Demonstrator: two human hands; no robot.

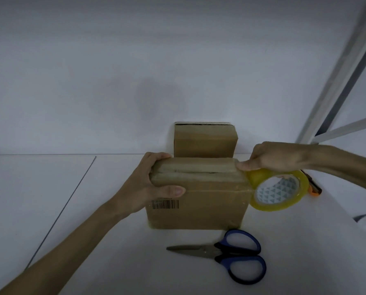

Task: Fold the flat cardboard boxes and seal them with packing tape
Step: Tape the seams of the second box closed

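Obs.: one cardboard box point(197, 205) stands on the white bench point(92, 209), top flaps closed. The centre seam runs from the left fingers point(158, 155) across to the right fingers point(244, 166). Pale glossy bands along the seam look like tape.

Left hand point(150, 184): clamped on the box's left top end. The thumb is flat on the near face and the other fingers are curled over the far top edge. A barcode label point(165, 204) sits just below the thumb.

Right hand point(273, 158): fingers closed on the tape roll point(276, 191). The fingertips are bunched and press at the box's right top corner. The yellowish roll hangs below these fingers, against the box's right side. I cannot tell whether a strip runs from the roll to the box.

Surroundings:
- Second box point(204, 142): beyond both sets of fingers, upright against the wall point(113, 60), apart from the held box.
- Scissors point(217, 251): blue handles, closed, flat on the bench. They lie nearer to the person than the fingers, just in front of the box, blades pointing to the left-hand side.
- Orange box cutter point(315, 189): on the bench just past the roll, outboard of the right fingers.
- Metal frame point(348, 71): rises above and behind the right hand.
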